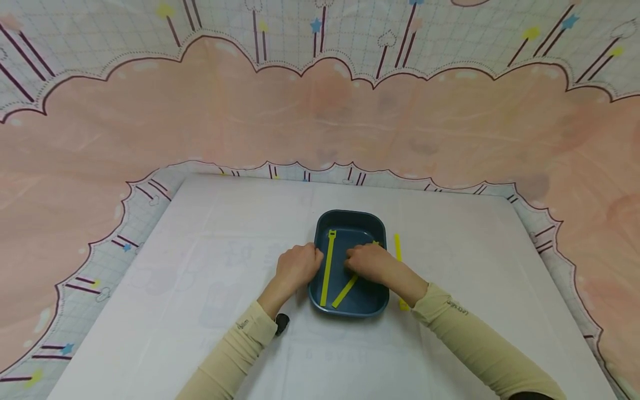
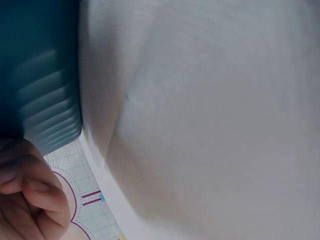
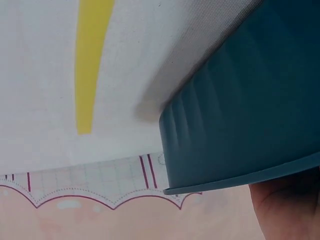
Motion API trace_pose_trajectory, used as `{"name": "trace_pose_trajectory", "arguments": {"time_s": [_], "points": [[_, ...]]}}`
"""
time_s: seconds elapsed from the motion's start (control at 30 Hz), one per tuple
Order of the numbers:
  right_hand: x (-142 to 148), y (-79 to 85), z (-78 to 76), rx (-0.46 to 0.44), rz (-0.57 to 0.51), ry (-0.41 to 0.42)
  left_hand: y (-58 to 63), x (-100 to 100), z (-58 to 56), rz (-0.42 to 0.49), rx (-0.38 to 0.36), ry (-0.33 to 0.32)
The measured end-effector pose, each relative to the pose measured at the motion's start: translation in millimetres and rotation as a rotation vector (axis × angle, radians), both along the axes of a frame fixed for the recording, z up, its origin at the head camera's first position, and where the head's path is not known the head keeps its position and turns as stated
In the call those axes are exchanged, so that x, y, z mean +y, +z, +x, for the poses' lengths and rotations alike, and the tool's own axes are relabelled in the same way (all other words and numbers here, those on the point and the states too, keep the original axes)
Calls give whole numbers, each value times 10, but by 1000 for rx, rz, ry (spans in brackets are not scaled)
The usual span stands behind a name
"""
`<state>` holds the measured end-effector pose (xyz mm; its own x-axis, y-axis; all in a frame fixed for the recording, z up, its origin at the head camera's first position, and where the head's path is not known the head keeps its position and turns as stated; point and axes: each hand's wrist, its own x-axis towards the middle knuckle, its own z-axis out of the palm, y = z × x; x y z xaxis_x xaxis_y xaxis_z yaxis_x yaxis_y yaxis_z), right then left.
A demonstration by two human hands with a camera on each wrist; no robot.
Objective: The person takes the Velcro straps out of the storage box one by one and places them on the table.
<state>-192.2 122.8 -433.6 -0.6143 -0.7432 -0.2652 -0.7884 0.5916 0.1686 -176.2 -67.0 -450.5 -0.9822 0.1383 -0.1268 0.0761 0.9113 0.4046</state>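
On the table [image 1: 225, 222] stands a tray [image 1: 352, 222] with two strips [image 1: 327, 269] inside. The left hand [image 1: 298, 264], curled, grips its rim; whether the right hand [image 1: 371, 262], curled over one strip, holds it, I cannot tell.

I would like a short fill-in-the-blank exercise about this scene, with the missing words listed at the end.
1. The strips in the blue bin are coloured ____.
2. In the head view, another strip lies to the ____ of the bin.
3. The ____ hand is at the bin's side, while the other hand is over its floor.
4. The tabletop under the bin is ____.

Missing words: yellow; right; left; white.
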Motion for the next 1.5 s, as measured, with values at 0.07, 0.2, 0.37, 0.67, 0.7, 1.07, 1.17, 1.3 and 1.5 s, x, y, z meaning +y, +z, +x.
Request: {"name": "trace_pose_trajectory", "arguments": {"time_s": [0.07,0.2,0.37,0.67,0.7,1.07,1.17,1.3,1.5], "points": [[3,7,-8,-14,5,3,1,-1,-1,2,-4,2],[5,38,-14,-38,13,9,0,-6,0,3,-10,5],[13,61,-12,-41,19,26,3,-9,4,-2,-9,4],[54,65,-7,-29,29,34,16,-1,-2,-13,-22,10],[61,77,-6,-27,27,30,16,1,-4,-13,-23,12],[150,386,53,52,-29,19,20,-1,0,-26,-3,15],[177,448,66,58,-46,15,20,-2,1,-24,0,12],[210,517,83,79,-76,22,19,2,-2,-23,2,12],[245,618,126,122,-100,46,20,6,2,-23,-7,15]]}}
